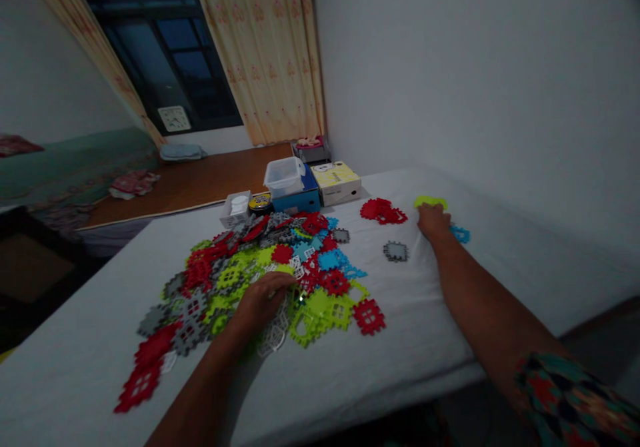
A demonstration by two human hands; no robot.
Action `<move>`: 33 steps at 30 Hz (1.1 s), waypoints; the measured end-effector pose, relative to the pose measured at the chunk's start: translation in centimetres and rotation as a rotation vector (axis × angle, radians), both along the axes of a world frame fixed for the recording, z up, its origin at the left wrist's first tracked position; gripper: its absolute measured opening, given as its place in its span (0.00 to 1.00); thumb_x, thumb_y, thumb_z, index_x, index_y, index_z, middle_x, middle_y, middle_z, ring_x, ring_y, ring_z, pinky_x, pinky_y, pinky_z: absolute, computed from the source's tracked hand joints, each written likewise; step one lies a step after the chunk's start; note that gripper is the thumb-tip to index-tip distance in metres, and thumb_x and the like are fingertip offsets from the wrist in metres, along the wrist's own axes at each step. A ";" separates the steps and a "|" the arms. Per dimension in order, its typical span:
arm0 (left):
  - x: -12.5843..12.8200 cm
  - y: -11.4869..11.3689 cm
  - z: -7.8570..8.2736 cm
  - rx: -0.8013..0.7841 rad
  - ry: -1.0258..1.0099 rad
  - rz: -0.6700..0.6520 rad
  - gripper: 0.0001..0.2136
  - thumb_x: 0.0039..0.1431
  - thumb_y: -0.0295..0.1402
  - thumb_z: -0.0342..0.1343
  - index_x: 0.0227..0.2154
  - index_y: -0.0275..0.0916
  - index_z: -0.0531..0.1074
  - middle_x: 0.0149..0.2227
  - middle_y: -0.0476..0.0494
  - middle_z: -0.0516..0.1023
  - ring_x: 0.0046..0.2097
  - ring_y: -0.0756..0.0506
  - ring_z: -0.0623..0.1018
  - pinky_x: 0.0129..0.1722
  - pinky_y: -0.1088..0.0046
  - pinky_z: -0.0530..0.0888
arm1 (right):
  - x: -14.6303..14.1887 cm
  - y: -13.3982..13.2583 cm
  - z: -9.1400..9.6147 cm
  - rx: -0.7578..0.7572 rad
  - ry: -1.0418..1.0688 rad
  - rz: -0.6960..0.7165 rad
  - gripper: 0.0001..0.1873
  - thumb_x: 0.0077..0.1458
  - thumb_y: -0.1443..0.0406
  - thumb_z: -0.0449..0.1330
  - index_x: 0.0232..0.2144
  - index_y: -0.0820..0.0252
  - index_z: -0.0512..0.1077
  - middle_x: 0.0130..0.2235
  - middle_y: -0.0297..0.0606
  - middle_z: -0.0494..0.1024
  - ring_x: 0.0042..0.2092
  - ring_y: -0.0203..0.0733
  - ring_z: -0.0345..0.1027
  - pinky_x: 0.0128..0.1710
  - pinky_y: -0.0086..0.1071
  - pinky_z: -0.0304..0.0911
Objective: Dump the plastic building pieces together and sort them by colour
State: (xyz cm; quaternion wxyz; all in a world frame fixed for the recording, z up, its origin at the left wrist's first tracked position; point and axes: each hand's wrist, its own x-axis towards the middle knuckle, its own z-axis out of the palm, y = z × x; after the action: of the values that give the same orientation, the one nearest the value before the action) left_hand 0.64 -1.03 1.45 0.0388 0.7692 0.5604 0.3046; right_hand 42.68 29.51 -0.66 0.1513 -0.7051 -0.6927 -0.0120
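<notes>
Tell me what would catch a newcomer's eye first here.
The heap of colourful plastic pieces, mostly red, lime and grey, sprawling over the white sheet, with the left hand over it. Next, off to the right, the right hand at a lime piece, near red pieces.

Lime-green plastic piece (431, 201) partly covered by bare right hand (434, 220); grip can't be confirmed. Sky-blue openwork plastic piece (461, 235) partly blocked by same hand. White lattice plastic pieces (275, 330) partly masked by bare left hand (263, 298). Bare left forearm (203, 390) cut by bottom edge, multicoloured patterned cloth sleeve (575, 393) by bottom and right edges. Dial of white square clock (174, 119) too small to be read
</notes>
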 end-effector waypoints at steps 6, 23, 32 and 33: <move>-0.5 -0.1 0.4 0.059 0.022 0.125 0.14 0.60 0.25 0.50 0.41 0.42 0.78 0.43 0.43 0.81 0.47 0.45 0.79 0.51 0.64 0.75 | -2.8 -1.8 1.1 0.400 -0.007 0.230 0.23 0.60 0.71 0.47 0.53 0.60 0.71 0.60 0.47 0.69 0.57 0.55 0.58 0.50 0.51 0.61; -6.8 -5.9 5.7 -0.325 0.075 0.433 0.13 0.60 0.30 0.52 0.45 0.42 0.78 0.47 0.44 0.81 0.47 0.44 0.79 0.49 0.68 0.73 | -9.7 -5.9 0.4 0.499 0.132 0.963 0.20 0.53 0.71 0.52 0.46 0.60 0.75 0.45 0.43 0.80 0.47 0.50 0.71 0.47 0.42 0.67; -8.6 -10.2 4.8 -0.455 0.210 0.204 0.31 0.48 0.27 0.65 0.57 0.43 0.68 0.57 0.41 0.71 0.58 0.41 0.70 0.59 0.63 0.66 | -10.6 -7.5 -0.3 0.408 0.139 1.022 0.18 0.55 0.68 0.51 0.45 0.54 0.75 0.48 0.41 0.79 0.49 0.51 0.72 0.49 0.43 0.68; -8.6 -10.2 4.4 -0.423 0.211 0.226 0.27 0.50 0.26 0.63 0.56 0.43 0.69 0.55 0.41 0.72 0.57 0.41 0.71 0.58 0.63 0.67 | -10.7 -7.5 -0.4 0.407 0.143 1.014 0.18 0.55 0.68 0.51 0.45 0.54 0.75 0.47 0.40 0.80 0.49 0.51 0.73 0.49 0.44 0.68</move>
State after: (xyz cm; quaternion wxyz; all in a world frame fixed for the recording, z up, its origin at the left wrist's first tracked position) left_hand -7.91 -11.23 5.83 0.1059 0.7039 0.6951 0.1011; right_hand 31.95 21.97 -1.03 0.3179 -0.2384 -0.9174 -0.0233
